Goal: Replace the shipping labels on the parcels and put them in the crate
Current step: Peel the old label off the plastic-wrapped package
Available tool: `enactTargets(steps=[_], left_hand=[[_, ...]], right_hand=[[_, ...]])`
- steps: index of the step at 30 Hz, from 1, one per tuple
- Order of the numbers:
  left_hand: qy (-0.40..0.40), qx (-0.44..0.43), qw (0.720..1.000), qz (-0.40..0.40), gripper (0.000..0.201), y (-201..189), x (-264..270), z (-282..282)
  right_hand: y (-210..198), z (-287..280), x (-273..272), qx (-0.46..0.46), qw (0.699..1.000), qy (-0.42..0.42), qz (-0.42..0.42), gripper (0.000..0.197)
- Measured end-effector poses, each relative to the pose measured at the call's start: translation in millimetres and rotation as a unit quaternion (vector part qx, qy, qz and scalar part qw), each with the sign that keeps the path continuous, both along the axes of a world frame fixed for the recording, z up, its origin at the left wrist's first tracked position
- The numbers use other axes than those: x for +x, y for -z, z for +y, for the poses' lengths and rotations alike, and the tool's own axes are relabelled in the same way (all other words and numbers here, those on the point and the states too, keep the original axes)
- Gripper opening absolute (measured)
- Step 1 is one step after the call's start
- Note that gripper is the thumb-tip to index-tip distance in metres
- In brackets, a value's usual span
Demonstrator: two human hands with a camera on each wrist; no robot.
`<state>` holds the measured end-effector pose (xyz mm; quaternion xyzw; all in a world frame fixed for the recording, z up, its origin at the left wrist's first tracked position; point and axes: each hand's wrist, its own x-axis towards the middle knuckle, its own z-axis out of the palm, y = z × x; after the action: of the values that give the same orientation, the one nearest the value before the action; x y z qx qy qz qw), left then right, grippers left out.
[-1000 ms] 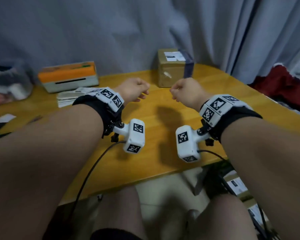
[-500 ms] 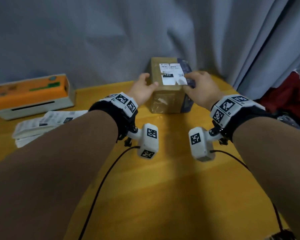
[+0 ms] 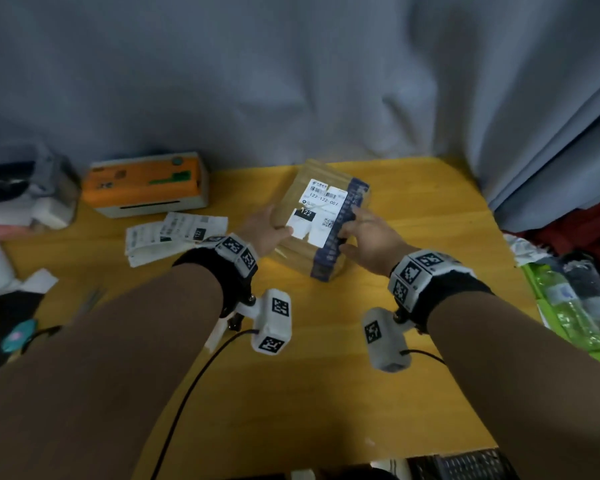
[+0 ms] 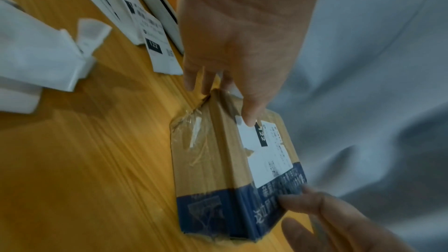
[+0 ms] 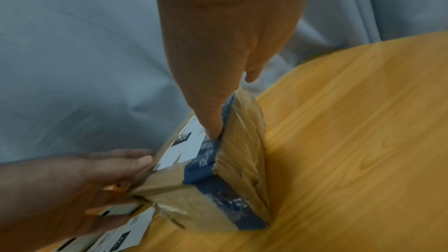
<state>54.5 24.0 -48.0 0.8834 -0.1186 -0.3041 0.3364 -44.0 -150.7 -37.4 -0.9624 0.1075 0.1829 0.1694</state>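
Observation:
A brown cardboard parcel (image 3: 297, 252) with a dark blue tape band lies skewed on the yellow table (image 3: 326, 375). Its top carries a white shipping label (image 3: 321, 211) marked 122, with torn patches. My left hand (image 3: 269, 232) grips the parcel's left side, and in the left wrist view its thumb (image 4: 249, 116) presses on the label's corner (image 4: 242, 122). My right hand (image 3: 368, 237) grips the right side at the blue tape, thumb (image 5: 211, 122) on the top edge of the parcel (image 5: 240, 160). The fingers behind the parcel are hidden.
An orange and white label printer (image 3: 146, 183) stands at the back left, with a stack of printed labels (image 3: 174, 233) in front of it. White paper scraps (image 3: 21, 282) lie at the left edge. A green pack of bottles (image 3: 575, 313) sits off to the right. A dark slotted crate (image 3: 465, 465) shows below the table's near edge.
Both hands went from loose fists near me to the parcel at the back of the table and took hold of it. The parcel now lies nearer and turned askew.

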Motion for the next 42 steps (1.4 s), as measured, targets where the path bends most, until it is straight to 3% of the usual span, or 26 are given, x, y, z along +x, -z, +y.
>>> enactTargets(steps=[3,5,10,15,23,29,37,42], left_hand=[[-0.014,0.058,0.998,-0.017,0.060,1.6,-2.8,7.1],[-0.026,0.076,0.997,-0.007,0.067,3.5,-8.5,8.8],[-0.042,0.066,0.997,0.001,0.073,14.6,-11.5,3.1],[-0.021,0.074,0.997,0.019,0.073,21.7,4.1,2.2],[0.019,0.012,0.999,0.027,0.084,31.7,20.9,13.6],[0.020,-0.041,0.998,0.047,0.089,40.0,25.3,20.1],[0.027,-0.045,0.997,0.052,0.087,41.7,27.4,21.3],[0.028,-0.049,0.997,0.053,0.086,40.7,26.5,21.2]], right_hand=[[-1.6,1.4,4.2,0.008,1.000,-0.013,0.019,0.029],[1.0,4.8,2.8,-0.006,1.000,-0.016,0.010,0.039],[2.7,12.8,8.9,-0.115,0.990,-0.075,-0.008,0.062],[8.1,25.9,17.6,-0.055,0.997,-0.059,-0.015,0.050],[-4.7,43.8,32.7,-0.183,0.975,-0.127,0.026,0.031],[-7.0,48.4,37.1,-0.201,0.970,-0.133,0.021,0.032],[0.9,46.3,32.0,-0.209,0.967,-0.143,0.005,0.033],[5.9,47.3,32.9,-0.244,0.961,-0.133,0.007,0.018]])
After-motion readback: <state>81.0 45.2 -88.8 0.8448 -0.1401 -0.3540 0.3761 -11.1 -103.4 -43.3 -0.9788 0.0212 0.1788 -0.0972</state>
